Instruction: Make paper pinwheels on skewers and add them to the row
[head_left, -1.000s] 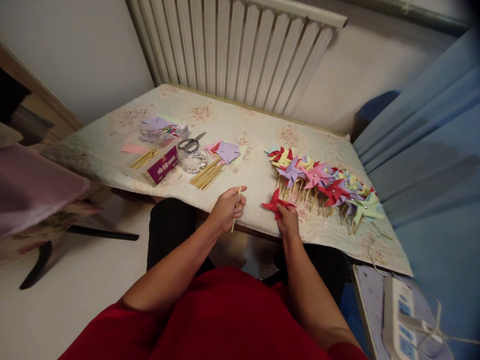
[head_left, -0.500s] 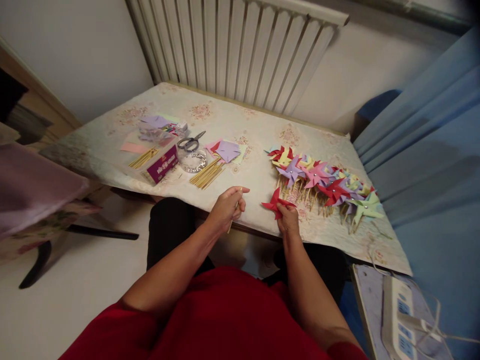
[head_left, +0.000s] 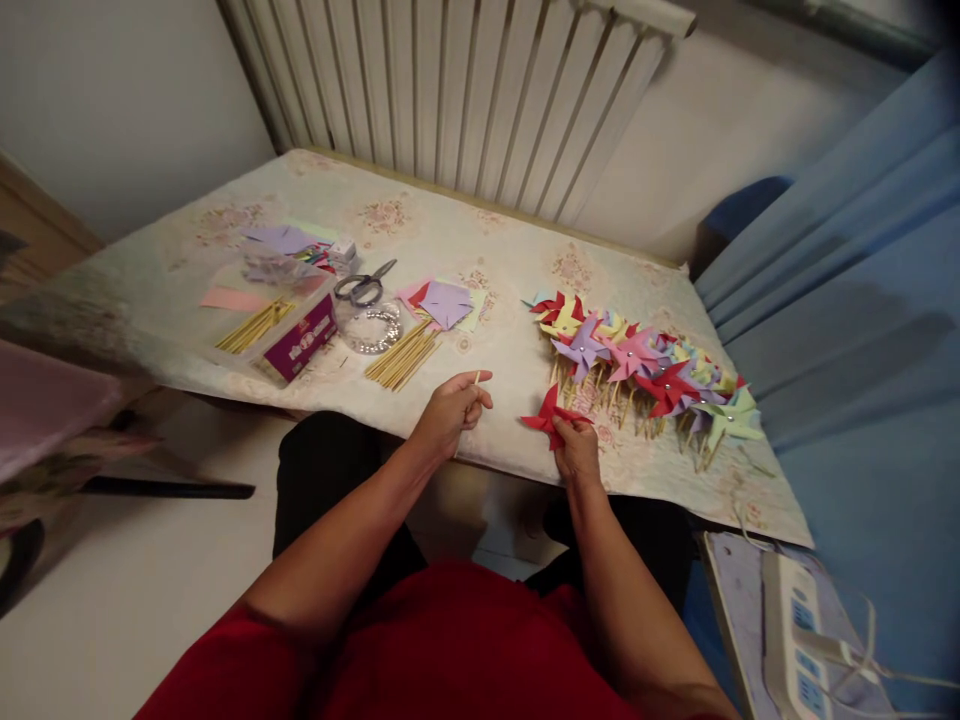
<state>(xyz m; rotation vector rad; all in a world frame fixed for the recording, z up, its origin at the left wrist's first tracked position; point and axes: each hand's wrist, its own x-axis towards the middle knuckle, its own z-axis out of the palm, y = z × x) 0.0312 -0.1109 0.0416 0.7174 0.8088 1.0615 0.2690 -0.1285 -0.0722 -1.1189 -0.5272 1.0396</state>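
Observation:
My left hand [head_left: 455,412] is closed around a thin wooden stick [head_left: 478,379], whose tip pokes up past the curled fingers while the index finger points right. A red paper pinwheel [head_left: 550,414] is pinched between the thumb and fingers of my right hand [head_left: 576,445], apart from the stick. Both hands hover at the table's front edge. Beyond the right hand lie several finished pinwheels [head_left: 632,352] on sticks, in red, yellow, purple, pink and green. Nearest the left hand are a bundle of wooden sticks [head_left: 403,357] and a stack of cut paper squares [head_left: 445,303].
On the left of the floral-covered table [head_left: 495,245] are scissors [head_left: 365,284], a round clear container [head_left: 373,328] of shiny pins and a clear box [head_left: 300,345] with a purple label. A power strip [head_left: 796,630] sits at lower right; a radiator [head_left: 450,100] stands behind.
The view has shifted slightly, so the things on the left appear farther left. My hands keep their holds on the stick and the red pinwheel, nearly in place.

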